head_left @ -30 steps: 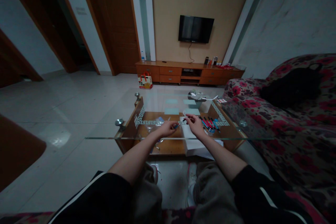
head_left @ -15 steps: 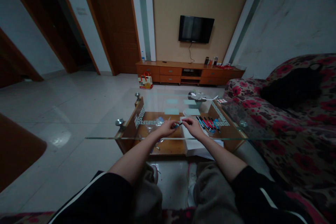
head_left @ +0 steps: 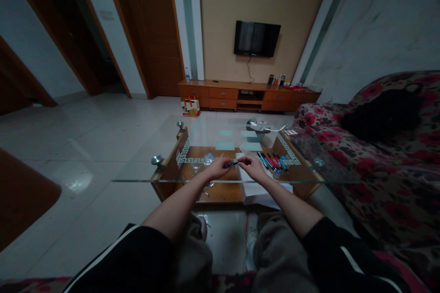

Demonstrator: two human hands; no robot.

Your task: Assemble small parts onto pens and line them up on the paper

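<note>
Above the glass tabletop, my left hand pinches a slim dark pen with a bit of blue on it. The fingertips of my right hand close on the pen's right end, so it spans the small gap between both hands. Several pens in black, red and blue lie side by side just right of my right hand. A white box is beneath my right wrist. Clear plastic wrapping lies left of my left hand.
A bin with a bag stands beyond the table. Metal glass supports rise at the table's left side. A flowered sofa is at the right. A paper bag stands before the TV cabinet.
The pen has turned slightly between my fingers and more of its dark length shows. Both hands stay almost in the same place.
</note>
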